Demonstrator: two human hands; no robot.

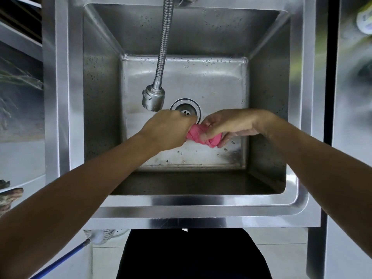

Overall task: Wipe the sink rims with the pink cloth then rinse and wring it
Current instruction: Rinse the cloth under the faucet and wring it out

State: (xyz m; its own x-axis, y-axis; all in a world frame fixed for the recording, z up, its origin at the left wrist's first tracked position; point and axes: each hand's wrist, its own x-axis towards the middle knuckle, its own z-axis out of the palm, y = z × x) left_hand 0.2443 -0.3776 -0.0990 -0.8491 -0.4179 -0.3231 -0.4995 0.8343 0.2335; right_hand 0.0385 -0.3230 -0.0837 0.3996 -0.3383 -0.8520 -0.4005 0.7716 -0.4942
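Both hands over the basin of a square stainless-steel sink (181, 200), arms reaching in from the near edge. Between them, a bunched, twisted pink cloth (198, 136), held in the air above the basin floor, just near of the round metal drain (192, 107).

Left hand (168, 130): fingers curled tight into a fist around the left end of the cloth, knuckles up, back of hand toward the camera. Right hand (228, 125): fingers wrapped around the right end, thumb lying along the near side of the cloth, fingertips showing below the bundle. The two hands sit close together, almost touching, with only a short stretch of pink visible between them.

Flexible ribbed metal faucet hose (164, 41) hangs from the far rim toward the centre, ending in a steel spray head (153, 98) just far-left of the left hand. Cannot tell whether water is running.

Basin walls speckled with droplets; floor shows dark specks and some grime toward the near right corner. Near rim broad and shiny.

Blue pole (60, 260) slants across the near left, below the sink. Dark clothing of the person (191, 256) visible under the near rim.
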